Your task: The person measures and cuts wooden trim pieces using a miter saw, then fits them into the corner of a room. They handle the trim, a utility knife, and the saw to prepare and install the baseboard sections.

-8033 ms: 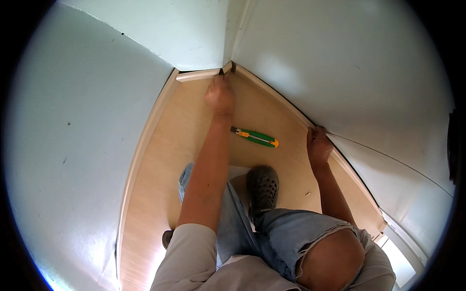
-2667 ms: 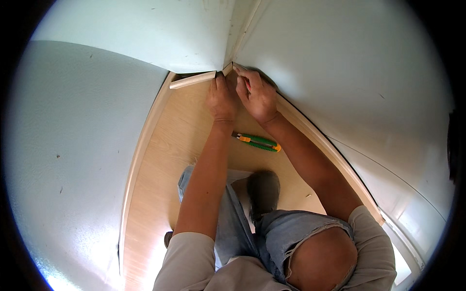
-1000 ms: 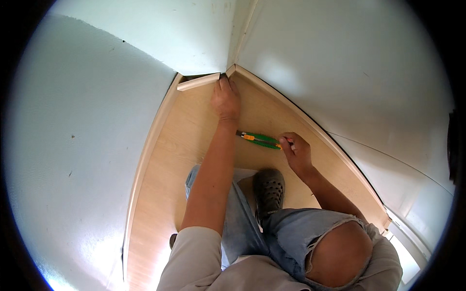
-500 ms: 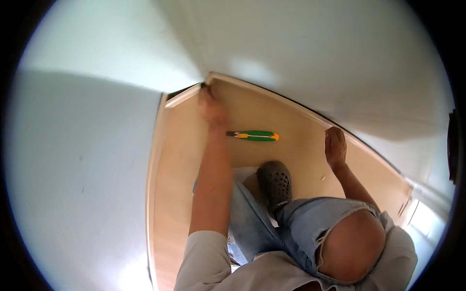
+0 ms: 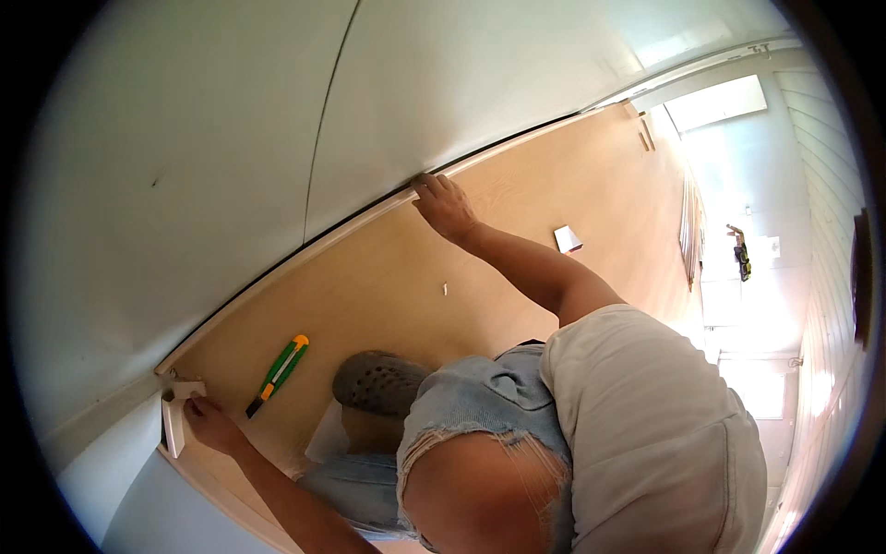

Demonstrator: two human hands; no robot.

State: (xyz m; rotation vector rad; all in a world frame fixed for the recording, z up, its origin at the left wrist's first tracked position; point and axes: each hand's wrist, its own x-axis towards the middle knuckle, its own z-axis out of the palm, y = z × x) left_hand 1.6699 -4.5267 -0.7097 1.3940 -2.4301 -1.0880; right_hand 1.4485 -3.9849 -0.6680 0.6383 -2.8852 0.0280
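Observation:
My left hand (image 5: 208,420) is closed on a short light wood trim piece (image 5: 187,389) at the corner, beside another short strip (image 5: 173,436). My right hand (image 5: 443,203) has its fingers curled over the long trim strip (image 5: 351,226) along the pale wall (image 5: 221,148). Between my hands lies a green and yellow utility knife (image 5: 277,376) on the light wood board (image 5: 508,198), nearer the left one, with its dark tip toward me.
My grey perforated clog (image 5: 378,381) and torn-jeans knee (image 5: 480,489) are on the board. Farther right lie a small white object (image 5: 568,238) and several long strips (image 5: 689,231). Beyond them is a bright room with a dark-and-yellow object (image 5: 741,254).
The view has swung to the right, bringing the bright room into sight. My right hand has moved from near the knife onto the wall-side trim. My left hand is still at the corner.

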